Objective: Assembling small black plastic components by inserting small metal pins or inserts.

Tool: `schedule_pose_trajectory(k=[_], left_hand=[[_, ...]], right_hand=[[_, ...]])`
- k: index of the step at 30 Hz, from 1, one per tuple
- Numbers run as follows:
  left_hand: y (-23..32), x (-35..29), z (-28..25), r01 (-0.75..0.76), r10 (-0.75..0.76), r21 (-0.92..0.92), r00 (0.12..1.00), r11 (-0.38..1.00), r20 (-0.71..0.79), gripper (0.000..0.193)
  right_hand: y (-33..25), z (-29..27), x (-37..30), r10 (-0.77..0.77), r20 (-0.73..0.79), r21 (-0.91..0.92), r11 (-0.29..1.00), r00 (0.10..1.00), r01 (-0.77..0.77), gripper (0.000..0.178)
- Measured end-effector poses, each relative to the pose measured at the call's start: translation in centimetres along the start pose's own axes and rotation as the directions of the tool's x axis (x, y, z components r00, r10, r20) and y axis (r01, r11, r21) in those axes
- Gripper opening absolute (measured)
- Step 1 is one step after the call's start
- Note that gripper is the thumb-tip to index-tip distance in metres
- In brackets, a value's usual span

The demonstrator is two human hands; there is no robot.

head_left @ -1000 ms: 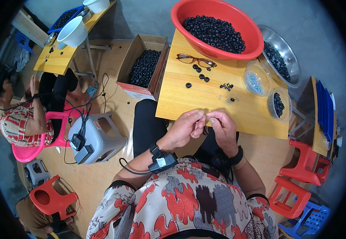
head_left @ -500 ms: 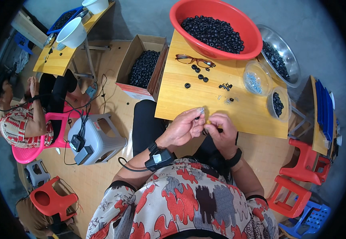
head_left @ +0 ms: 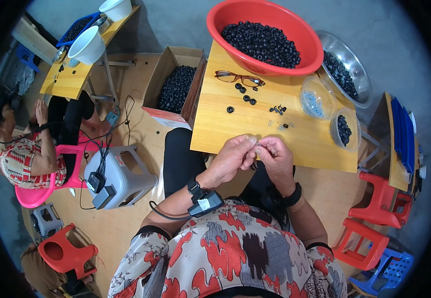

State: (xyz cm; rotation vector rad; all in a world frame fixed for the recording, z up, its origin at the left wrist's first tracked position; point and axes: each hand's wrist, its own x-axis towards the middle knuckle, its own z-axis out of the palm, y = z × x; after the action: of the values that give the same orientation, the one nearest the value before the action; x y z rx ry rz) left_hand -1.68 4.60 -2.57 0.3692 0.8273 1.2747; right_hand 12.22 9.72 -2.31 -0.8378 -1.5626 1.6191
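Observation:
At the table's near edge, my left hand (head_left: 232, 159) and my right hand (head_left: 278, 162) meet, fingertips pinched together. A tiny greyish piece shows between them, too small to name, and the fingers hide the rest. Just beyond on the yellow table (head_left: 215, 131) lie a scatter of small silvery bits (head_left: 274, 125) and a cluster of small black parts (head_left: 278, 109). Farther left are several loose black rings (head_left: 230, 110) and brown-framed eyeglasses (head_left: 238, 78). Right of these stand a clear bowl of small blue pieces (head_left: 313, 104) and a clear tub of black parts (head_left: 344, 130).
A red basin (head_left: 215, 30) and a steel bowl (head_left: 359, 74), both holding black parts, stand at the far side. A cardboard box (head_left: 158, 69) of black parts is left. A grey stool (head_left: 121, 171) carries cables; another person (head_left: 31, 154) sits left. Red stools (head_left: 362, 248) stand right.
My right hand has turned and come in against my left, so the fingertips now meet. The gap between the hands has gone, and my view has shifted slightly.

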Motion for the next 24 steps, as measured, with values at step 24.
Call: schedule_pose_trajectory(k=[24], left_hand=[[-0.3, -0.2, 0.1, -0.054, 0.054, 0.029, 0.999, 0.998, 0.001, 0.012]], right_hand=[[0.0, -1.2, 0.4, -0.036, -0.043, -0.181, 0.983, 0.998, 0.028, 0.007]])
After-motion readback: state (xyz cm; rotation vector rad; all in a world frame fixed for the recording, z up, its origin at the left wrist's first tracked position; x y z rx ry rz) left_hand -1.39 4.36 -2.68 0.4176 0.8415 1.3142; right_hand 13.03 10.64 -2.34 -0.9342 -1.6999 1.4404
